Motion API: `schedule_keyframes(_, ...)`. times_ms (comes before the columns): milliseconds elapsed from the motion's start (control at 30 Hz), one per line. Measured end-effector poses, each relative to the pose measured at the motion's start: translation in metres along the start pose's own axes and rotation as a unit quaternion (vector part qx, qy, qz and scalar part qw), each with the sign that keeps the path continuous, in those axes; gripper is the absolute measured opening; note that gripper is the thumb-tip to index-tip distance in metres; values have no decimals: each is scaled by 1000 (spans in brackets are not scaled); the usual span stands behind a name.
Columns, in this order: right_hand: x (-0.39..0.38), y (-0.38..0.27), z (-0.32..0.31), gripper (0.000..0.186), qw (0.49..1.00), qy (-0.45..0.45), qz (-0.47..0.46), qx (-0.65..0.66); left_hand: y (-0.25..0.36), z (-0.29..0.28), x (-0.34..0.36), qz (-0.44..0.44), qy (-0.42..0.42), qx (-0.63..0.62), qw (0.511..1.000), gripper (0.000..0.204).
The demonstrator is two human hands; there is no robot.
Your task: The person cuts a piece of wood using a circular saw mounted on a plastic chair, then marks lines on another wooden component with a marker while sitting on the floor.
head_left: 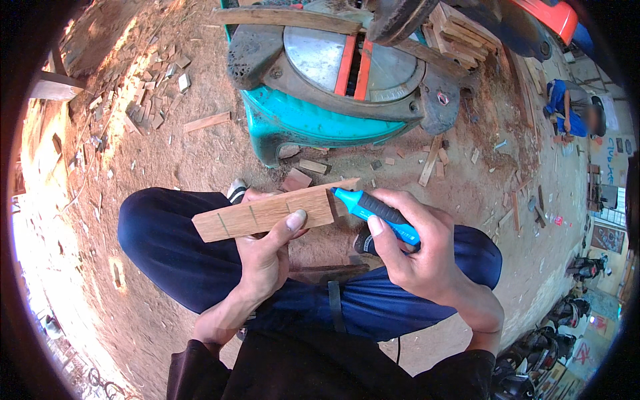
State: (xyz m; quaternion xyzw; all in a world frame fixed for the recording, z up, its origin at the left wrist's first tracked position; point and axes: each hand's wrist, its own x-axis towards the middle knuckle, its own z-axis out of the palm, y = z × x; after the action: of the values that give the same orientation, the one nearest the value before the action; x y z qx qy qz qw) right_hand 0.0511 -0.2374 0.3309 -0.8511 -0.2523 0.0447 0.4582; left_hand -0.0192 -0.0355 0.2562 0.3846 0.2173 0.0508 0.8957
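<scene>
My left hand (267, 252) grips a short wooden board (233, 215) from below, its thumb lying on the face near the right end. Several dark lines are drawn across the board, spaced along its length. In my right hand (420, 250) is a blue marker with a dark grip section (383, 215), held between thumb and fingers. Its blue tip end points left, close to the board's upper right corner; whether it touches the wood I cannot tell. Both hands are above my lap, between my bent knees.
A teal-based mitre saw (327, 120) with a round metal table stands on the ground ahead. Stacked wood strips (460, 37) lie behind it at right. Wood offcuts (150, 87) are scattered at far left. Another person (570, 110) sits at far right; motorcycles (550, 333) stand at lower right.
</scene>
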Motion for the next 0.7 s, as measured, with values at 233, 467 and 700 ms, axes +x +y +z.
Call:
schedule_keyframes(233, 1, -3, 0, 22, 1000, -6, 11, 10, -1, -1, -1, -3, 2, 1, 1000, 41)
schedule_keyframes(467, 1, 0, 1, 22, 1000, -7, 2, 9, -2, 0, 0, -7, -1, -13, 1000, 41)
schedule_keyframes(700, 2, -7, -4, 25, 999, -41, 28, -5, -2, -1, 0, -15, 0, -13, 1000, 41)
